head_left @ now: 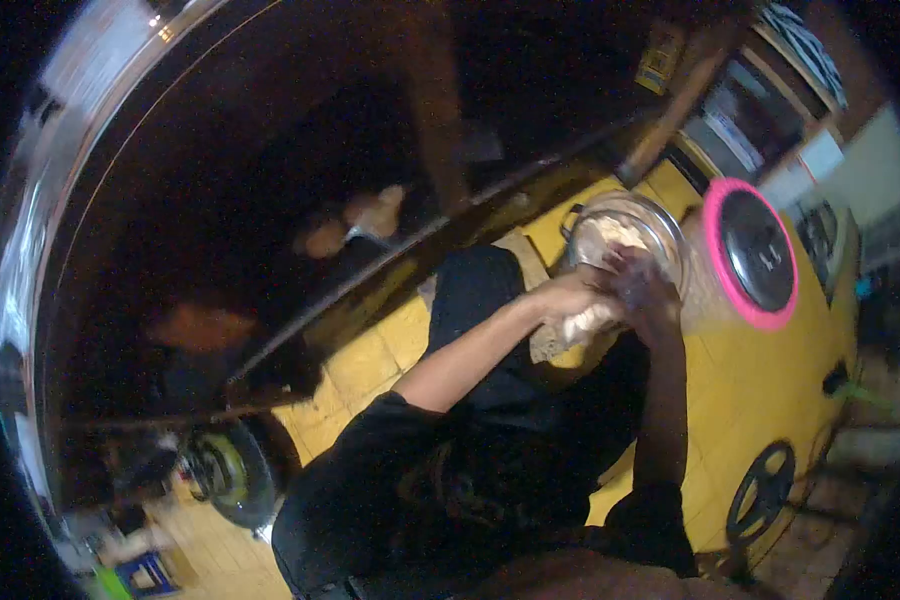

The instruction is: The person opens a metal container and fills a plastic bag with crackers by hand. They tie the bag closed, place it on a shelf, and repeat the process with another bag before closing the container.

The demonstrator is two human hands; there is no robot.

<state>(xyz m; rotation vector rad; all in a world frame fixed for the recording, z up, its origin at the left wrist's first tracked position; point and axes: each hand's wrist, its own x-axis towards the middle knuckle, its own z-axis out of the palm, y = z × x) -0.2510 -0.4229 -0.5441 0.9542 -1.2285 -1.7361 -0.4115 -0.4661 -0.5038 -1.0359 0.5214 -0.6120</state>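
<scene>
My left hand [573, 297] and my right hand [648, 292] meet over the near side of a metal pot [670, 225] on the floor. The fingers of both are curled in and blurred. A pale lumpy piece [585, 322] shows just under my left hand, which is closed round it. My right hand presses against the left from the other side, its fingers closed; what it grips is hidden. Inside the pot lie pale pieces [615, 232] of what looks like food.
Right of the pot is a bright pink round rim [715, 245] with a dark lid [758, 250] in it. Yellow tiles [740, 390] cover the floor. A black wheel-shaped object [760, 490] lies at the lower right. Dark wooden furniture [300, 310] runs along the left.
</scene>
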